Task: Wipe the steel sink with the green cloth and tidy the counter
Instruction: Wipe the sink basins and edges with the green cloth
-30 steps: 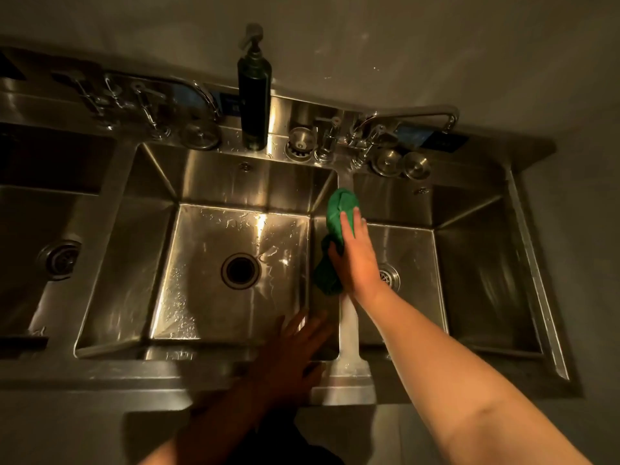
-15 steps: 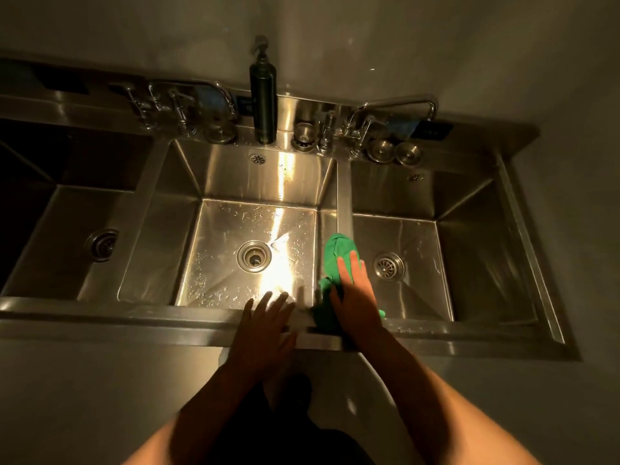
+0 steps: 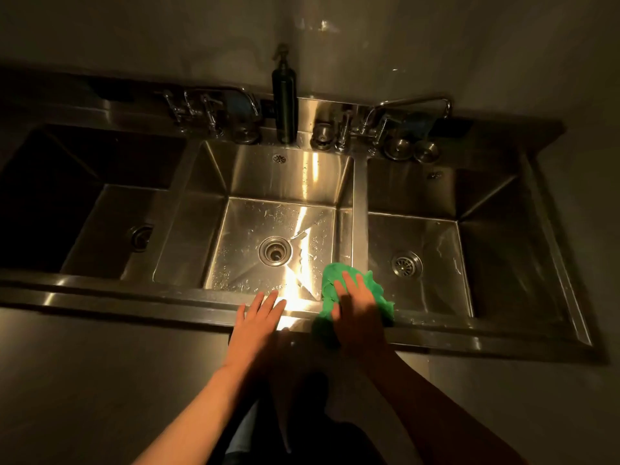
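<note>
Bright green cloth (image 3: 330,283), crumpled & bunched w/ lumpy, lobed edges, lies at the front-right corner of the middle basin (image 3: 255,226) of the three-bowl stainless steel sink (image 3: 134,298). It is spread over the front rim where the divider strip (image 3: 359,213) on that basin's right side meets it. One darker fold hangs over the rim's front face; brighter lobes stick out beyond & to the right of the hand on it. Right hand (image 3: 357,313) lies palm-down on top of the cloth, fingers straight & slightly fanned, pressing it onto the steel, not curled round it. Left hand (image 3: 258,322) rests palm-down on the front rim at the middle basin's near edge, just left of the cloth & apart from it, fingers straight & spread, holding nothing, tips at the basin's lip. Middle basin floor is wet: droplets & streaks, w/ strong glare running from its round drain (image 3: 275,251) to the near edge. Right of the middle basin, past the divider: right basin (image 3: 436,236) w/ strainer drain (image 3: 406,263), a few droplets. Left of it: left basin (image 3: 110,213), mostly in shadow. Behind the middle basin on the back ledge: tall dark pump bottle (image 3: 285,105), upright, approx at ctr; chrome taps (image 3: 214,109) to back-left; swing-spout tap (image 3: 412,104) to back-right w/ round steel plugs (image 3: 397,148) on the ledge below it.
</note>
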Tool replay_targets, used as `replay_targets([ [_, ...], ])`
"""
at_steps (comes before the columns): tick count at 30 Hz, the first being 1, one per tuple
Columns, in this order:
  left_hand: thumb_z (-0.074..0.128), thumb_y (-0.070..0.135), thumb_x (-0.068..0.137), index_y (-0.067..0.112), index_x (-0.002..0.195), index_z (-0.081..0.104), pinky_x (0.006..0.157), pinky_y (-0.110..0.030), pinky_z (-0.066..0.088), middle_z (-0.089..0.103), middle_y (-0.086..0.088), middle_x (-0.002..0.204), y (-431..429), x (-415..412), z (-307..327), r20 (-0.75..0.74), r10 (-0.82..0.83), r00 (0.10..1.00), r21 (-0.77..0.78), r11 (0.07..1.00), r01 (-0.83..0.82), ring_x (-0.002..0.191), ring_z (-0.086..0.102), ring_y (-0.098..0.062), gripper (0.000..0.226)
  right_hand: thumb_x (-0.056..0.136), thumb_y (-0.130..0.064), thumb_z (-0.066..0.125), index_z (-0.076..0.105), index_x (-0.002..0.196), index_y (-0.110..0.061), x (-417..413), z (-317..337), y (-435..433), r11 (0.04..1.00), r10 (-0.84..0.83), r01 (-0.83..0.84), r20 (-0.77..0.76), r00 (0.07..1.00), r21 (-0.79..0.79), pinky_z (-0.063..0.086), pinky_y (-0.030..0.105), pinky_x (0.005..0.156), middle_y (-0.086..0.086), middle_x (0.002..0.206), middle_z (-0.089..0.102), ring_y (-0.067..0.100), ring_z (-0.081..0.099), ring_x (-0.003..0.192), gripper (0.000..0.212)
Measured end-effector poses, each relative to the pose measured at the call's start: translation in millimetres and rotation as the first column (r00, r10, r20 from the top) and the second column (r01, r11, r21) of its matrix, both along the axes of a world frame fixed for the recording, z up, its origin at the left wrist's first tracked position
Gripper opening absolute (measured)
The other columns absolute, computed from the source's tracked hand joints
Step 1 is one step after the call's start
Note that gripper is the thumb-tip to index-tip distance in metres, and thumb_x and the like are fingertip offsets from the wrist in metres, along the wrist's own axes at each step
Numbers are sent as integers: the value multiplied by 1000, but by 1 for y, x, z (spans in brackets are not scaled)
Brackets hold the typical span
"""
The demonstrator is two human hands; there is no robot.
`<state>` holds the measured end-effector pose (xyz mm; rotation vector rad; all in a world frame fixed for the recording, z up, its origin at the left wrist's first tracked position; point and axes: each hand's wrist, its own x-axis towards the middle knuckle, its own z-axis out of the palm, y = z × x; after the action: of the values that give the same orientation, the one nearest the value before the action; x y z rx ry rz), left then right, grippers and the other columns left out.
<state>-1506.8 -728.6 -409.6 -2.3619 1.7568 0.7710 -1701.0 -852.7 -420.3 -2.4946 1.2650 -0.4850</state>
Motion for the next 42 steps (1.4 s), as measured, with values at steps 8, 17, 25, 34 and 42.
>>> replay_targets([
  [8,48,28,105,32,155,33,127,-46,15,17,9,170,23,33,33,-82,100,992,-88,990,-107,158,12,-18,53,77,-5,80,70,116,1,44,2,28,995,39,-34,-51,998,97,58,52,82,24,109,67,42,68,94,41],
  [17,65,21,92,18,135,61,108,-67,40,57,0,144,57,97,47,-244,242,939,-360,876,-320,137,46,-22,44,102,-25,44,49,147,-11,136,-9,62,986,115,-105,-77,990,128,32,43,117,11,146,52,29,47,136,47],
  [25,47,37,92,10,138,62,105,-58,47,61,-15,142,91,168,29,-157,246,956,-313,906,-285,135,54,-40,55,99,-28,49,47,147,-8,230,-9,102,970,214,-209,-29,976,121,26,45,120,15,148,50,33,44,139,52],
  [34,44,37,94,9,149,50,111,-51,42,52,-12,152,139,225,12,-204,359,911,-329,851,-409,139,49,-32,62,93,-21,63,53,143,-8,315,-20,142,849,505,-494,-15,863,187,44,49,109,13,151,49,41,43,141,54],
  [42,58,52,92,21,164,10,121,-49,30,27,-16,167,154,232,-3,-339,340,877,-359,815,-454,151,34,-34,92,103,-27,50,40,152,-15,359,-3,148,794,171,-350,371,913,497,20,27,124,6,160,34,10,23,150,52],
])
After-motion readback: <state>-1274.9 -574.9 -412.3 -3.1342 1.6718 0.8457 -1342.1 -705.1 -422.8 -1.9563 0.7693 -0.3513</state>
